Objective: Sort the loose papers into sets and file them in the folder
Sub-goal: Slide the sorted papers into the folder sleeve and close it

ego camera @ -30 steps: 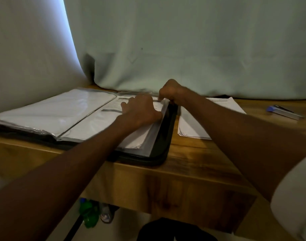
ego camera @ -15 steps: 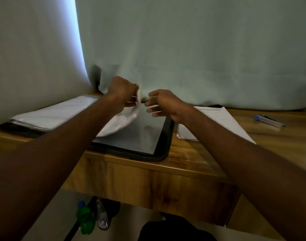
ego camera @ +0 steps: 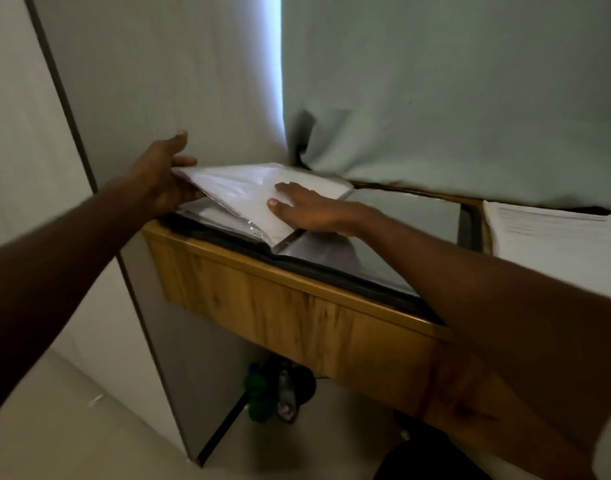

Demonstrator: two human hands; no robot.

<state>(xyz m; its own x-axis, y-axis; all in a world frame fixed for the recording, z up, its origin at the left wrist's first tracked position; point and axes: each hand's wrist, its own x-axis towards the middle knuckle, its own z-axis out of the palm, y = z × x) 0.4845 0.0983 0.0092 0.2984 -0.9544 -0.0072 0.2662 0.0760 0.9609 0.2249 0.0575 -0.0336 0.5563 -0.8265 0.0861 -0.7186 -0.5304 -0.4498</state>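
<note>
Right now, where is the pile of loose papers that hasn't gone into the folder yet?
In the head view the loose papers lie at the far right on the wooden table, just right of the open folder and beyond the right forearm.

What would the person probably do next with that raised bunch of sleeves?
Probably lay it down flat. The left hand lifts the edge of the sleeve bundle, the right hand rests flat on it, and the loose papers still wait beside the open folder.
</note>
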